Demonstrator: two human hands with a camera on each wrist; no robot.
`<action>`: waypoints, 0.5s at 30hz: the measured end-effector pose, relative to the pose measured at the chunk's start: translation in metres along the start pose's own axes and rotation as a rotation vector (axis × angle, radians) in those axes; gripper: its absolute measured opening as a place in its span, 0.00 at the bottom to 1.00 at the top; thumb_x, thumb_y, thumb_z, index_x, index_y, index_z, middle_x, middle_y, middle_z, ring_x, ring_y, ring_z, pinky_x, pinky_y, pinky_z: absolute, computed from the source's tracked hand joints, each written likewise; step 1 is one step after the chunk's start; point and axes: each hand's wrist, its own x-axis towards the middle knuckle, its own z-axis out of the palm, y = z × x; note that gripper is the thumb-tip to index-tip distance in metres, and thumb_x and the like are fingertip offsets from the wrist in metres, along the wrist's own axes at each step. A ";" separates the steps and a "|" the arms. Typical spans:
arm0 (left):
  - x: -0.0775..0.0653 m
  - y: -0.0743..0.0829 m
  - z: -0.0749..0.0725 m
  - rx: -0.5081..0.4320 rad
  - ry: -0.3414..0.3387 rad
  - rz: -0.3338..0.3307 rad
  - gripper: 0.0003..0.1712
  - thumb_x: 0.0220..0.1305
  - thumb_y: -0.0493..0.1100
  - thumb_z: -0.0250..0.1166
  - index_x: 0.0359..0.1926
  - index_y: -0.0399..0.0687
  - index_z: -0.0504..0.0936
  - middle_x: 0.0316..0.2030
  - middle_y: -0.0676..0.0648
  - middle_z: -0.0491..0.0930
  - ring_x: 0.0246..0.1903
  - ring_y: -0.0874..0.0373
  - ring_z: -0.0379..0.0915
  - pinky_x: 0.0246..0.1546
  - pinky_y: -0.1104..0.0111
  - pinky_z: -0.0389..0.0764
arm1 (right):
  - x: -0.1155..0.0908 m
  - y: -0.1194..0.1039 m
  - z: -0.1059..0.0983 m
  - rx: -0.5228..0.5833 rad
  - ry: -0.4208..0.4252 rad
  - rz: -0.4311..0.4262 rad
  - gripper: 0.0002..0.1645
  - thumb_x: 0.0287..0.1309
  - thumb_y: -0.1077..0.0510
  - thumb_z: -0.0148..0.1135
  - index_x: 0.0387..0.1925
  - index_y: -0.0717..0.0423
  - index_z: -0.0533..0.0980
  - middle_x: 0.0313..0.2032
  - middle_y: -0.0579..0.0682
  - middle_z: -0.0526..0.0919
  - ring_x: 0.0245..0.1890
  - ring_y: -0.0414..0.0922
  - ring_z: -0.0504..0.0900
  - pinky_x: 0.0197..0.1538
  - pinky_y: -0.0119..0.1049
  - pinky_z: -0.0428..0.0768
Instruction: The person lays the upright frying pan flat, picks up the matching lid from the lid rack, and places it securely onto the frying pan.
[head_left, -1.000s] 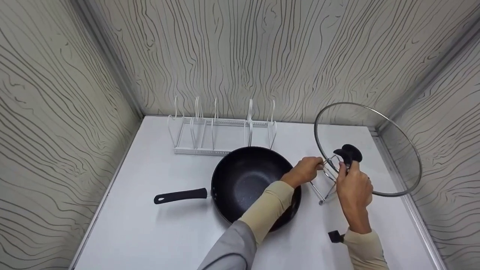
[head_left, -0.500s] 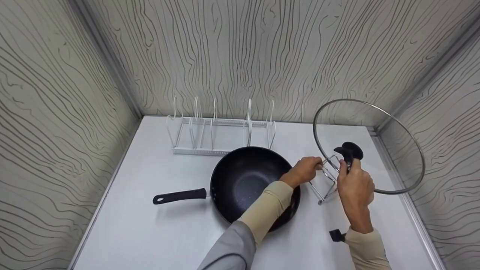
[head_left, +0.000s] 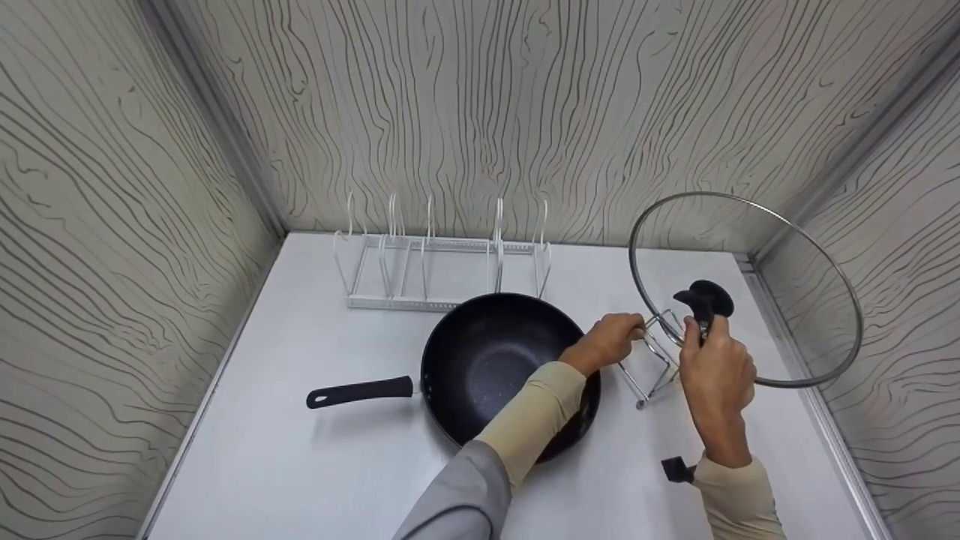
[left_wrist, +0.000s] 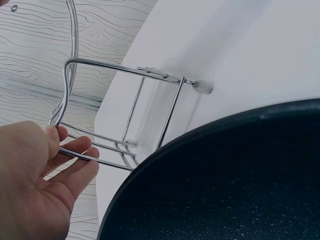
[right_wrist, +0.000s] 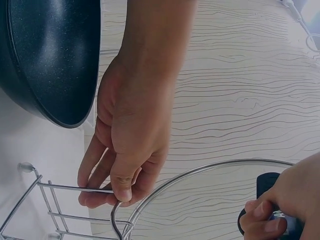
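Right of the pan (head_left: 484, 360), the left grip (head_left: 609, 341) pinches the wire stand (left_wrist: 120, 68), best held steady, and the right grip (head_left: 716, 379) holds the glass lid (head_left: 780, 300) by its knob (head_left: 714, 298), best moved gently.

White tbl (head_left: 285, 469) w/ blk pan (head_left: 499, 360), wht rack (head_left: 405, 304) behind, chrome wire stand (left_wrist: 120, 68) alongside

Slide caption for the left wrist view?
Left hand pinching a shiny metal wire stand beside a dark round pan.
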 end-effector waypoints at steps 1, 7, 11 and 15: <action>0.000 0.000 0.000 0.002 0.000 0.000 0.10 0.81 0.43 0.57 0.48 0.48 0.84 0.44 0.52 0.88 0.43 0.64 0.80 0.46 0.76 0.78 | 0.000 0.000 0.000 0.005 0.000 -0.003 0.21 0.78 0.54 0.60 0.45 0.73 0.76 0.28 0.80 0.81 0.30 0.82 0.81 0.29 0.73 0.71; 0.001 0.000 0.002 -0.004 0.000 -0.006 0.09 0.81 0.43 0.57 0.47 0.48 0.84 0.43 0.53 0.87 0.40 0.66 0.76 0.46 0.77 0.78 | 0.001 0.000 -0.004 0.008 0.002 -0.014 0.21 0.78 0.54 0.60 0.44 0.73 0.76 0.27 0.79 0.81 0.29 0.82 0.81 0.28 0.73 0.70; 0.001 0.000 0.002 -0.018 -0.001 -0.018 0.09 0.81 0.43 0.58 0.48 0.49 0.84 0.44 0.53 0.87 0.39 0.67 0.75 0.46 0.77 0.78 | 0.002 -0.001 -0.006 0.011 0.009 -0.015 0.21 0.78 0.53 0.60 0.42 0.72 0.76 0.26 0.78 0.81 0.28 0.81 0.81 0.28 0.72 0.70; 0.001 0.001 0.002 -0.021 -0.005 -0.024 0.10 0.81 0.43 0.57 0.49 0.49 0.84 0.45 0.53 0.87 0.42 0.67 0.78 0.46 0.77 0.78 | 0.003 -0.003 -0.008 0.015 0.019 -0.020 0.20 0.77 0.53 0.61 0.40 0.71 0.76 0.23 0.75 0.80 0.26 0.79 0.81 0.27 0.70 0.71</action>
